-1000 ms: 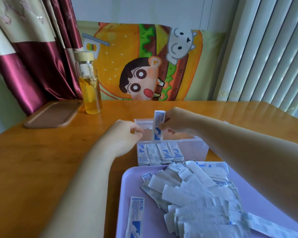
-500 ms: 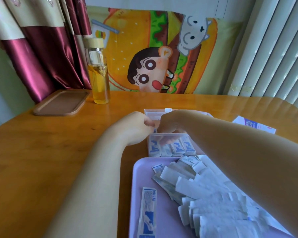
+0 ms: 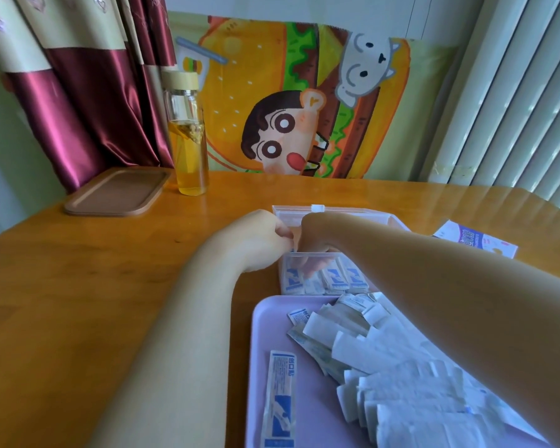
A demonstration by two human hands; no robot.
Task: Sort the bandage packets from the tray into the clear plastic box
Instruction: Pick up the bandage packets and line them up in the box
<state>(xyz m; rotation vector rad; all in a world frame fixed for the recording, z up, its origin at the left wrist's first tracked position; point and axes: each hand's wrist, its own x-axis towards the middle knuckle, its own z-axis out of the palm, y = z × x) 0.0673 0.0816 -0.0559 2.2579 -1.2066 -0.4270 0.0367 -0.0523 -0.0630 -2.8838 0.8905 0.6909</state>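
Right hand [image 3: 317, 232] lowered into clear plastic box [image 3: 356, 218] among bandage packets [image 3: 332, 279]; left hand [image 3: 256, 240] curled at rim; both grips unclear.

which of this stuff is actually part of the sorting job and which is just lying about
In the job: bandage packets, lilac tray, clear plastic box, left hand, right hand.
Lying about: glass bottle, brown tray, printed leaflet, cartoon cloth, curtain.

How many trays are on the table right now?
2. A brown tray at the far left beside the bottle, and a lilac tray at the near edge holding the bandage packets; none seems hidden.
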